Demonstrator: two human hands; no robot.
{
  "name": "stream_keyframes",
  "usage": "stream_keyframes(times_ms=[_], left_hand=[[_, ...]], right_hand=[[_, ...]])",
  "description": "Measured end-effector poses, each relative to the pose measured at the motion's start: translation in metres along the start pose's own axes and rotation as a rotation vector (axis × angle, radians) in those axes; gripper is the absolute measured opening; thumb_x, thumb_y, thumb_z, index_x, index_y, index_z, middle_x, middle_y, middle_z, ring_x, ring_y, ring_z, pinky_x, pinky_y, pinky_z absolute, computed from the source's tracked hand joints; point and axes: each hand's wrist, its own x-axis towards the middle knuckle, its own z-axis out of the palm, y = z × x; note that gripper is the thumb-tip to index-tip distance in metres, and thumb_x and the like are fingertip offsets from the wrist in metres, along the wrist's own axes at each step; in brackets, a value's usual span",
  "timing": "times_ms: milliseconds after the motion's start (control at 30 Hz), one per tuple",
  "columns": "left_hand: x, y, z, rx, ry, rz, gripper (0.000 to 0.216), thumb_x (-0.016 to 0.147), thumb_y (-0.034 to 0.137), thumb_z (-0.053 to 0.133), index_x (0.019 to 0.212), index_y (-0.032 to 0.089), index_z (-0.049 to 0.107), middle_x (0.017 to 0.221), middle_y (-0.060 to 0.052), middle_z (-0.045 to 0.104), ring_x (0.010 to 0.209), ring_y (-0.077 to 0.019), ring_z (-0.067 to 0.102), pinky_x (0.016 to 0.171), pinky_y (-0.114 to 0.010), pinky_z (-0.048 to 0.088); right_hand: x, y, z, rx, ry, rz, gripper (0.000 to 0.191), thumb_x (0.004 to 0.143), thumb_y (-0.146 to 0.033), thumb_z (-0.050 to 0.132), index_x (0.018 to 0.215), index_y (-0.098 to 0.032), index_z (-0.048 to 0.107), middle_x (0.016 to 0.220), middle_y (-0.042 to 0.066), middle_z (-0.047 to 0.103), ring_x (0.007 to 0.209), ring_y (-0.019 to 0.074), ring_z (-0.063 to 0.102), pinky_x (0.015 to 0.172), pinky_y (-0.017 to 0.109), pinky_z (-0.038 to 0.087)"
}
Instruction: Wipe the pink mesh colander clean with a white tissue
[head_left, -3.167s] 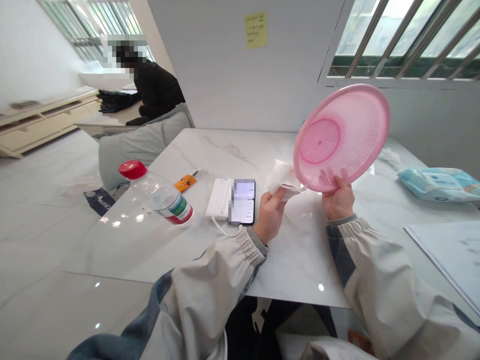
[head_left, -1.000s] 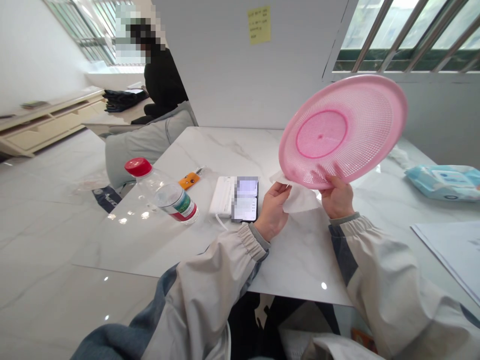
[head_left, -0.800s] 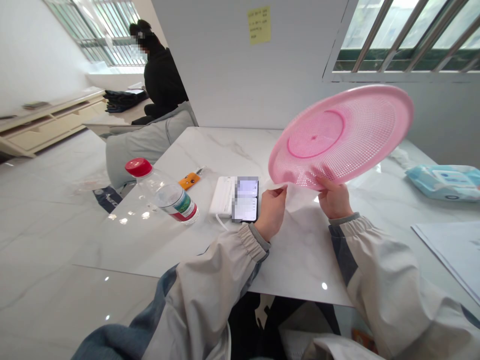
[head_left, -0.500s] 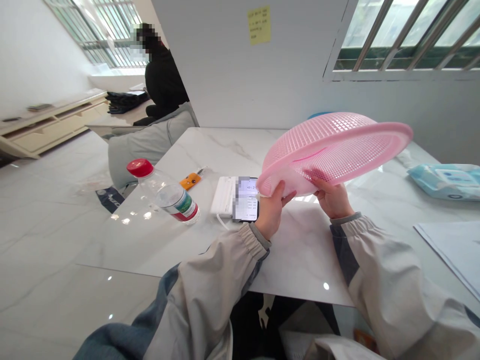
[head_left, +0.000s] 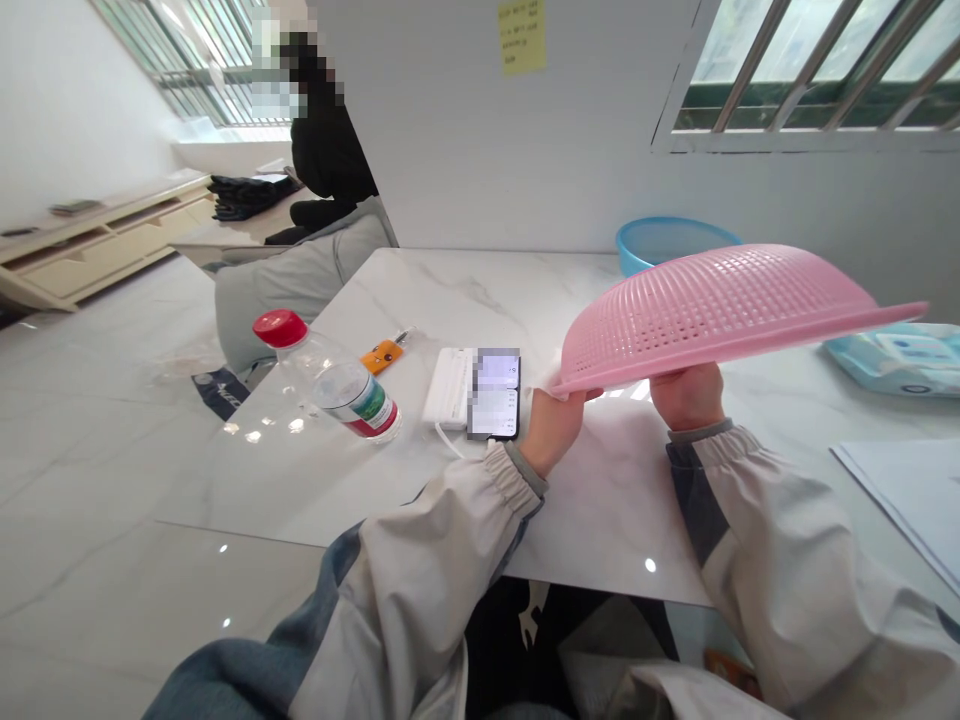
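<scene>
I have the pink mesh basket (head_left: 720, 315) up over the tabletop (head_left: 457, 510), tilted, its open side turned down and its perforated underside upward. My right hand (head_left: 686, 397) is beneath it, the grip closed on the near side and bearing the basket, though the fingertips are hidden inside. My left hand (head_left: 556, 430) touches the rim at its near left edge; most of those fingers are covered, so I cannot tell how far that grip is closed. Behind the basket stands a blue basin (head_left: 652, 240), partly hidden. Just left of my left hand lies a phone (head_left: 504, 400), lit, against a white power bank (head_left: 448, 385) with a white cable (head_left: 450, 440). Farther left I see an orange trinket (head_left: 382, 356) and a clear bottle (head_left: 337, 390) with a red cap. On the right are a light-blue wipes pack (head_left: 892, 365) and white paper (head_left: 915, 495). A yellow note (head_left: 523, 38) sticks to the wall; at far left, a person in black (head_left: 326, 160) sits.
</scene>
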Motion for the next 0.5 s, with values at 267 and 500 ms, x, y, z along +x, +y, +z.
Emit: stream_keyframes(times_ms=[267,500], left_hand=[[-0.0031,0.0067,0.0051,-0.013,-0.038,-0.029,0.025,0.093,0.034,0.078,0.114,0.022,0.081,0.123,-0.009,0.079,0.119,-0.0304,0.073,0.095,-0.044,0.066],[0.0002,0.0013,-0.0036,0.222,-0.162,-0.228,0.036,0.094,0.047,0.073,0.117,0.019,0.076,0.086,-0.010,0.081,0.065,-0.0219,0.073,0.060,-0.033,0.056]], right_hand=[[-0.0041,-0.0038,0.0070,0.052,-0.069,0.035,0.021,0.093,-0.032,0.073,0.113,-0.027,0.074,0.121,-0.001,0.076,0.130,0.0159,0.068,0.115,0.036,0.059],[0.0011,-0.0055,-0.0016,-0.007,-0.113,0.052,0.024,0.090,-0.047,0.076,0.107,-0.030,0.074,0.121,0.000,0.076,0.136,0.0212,0.065,0.110,0.044,0.063]])
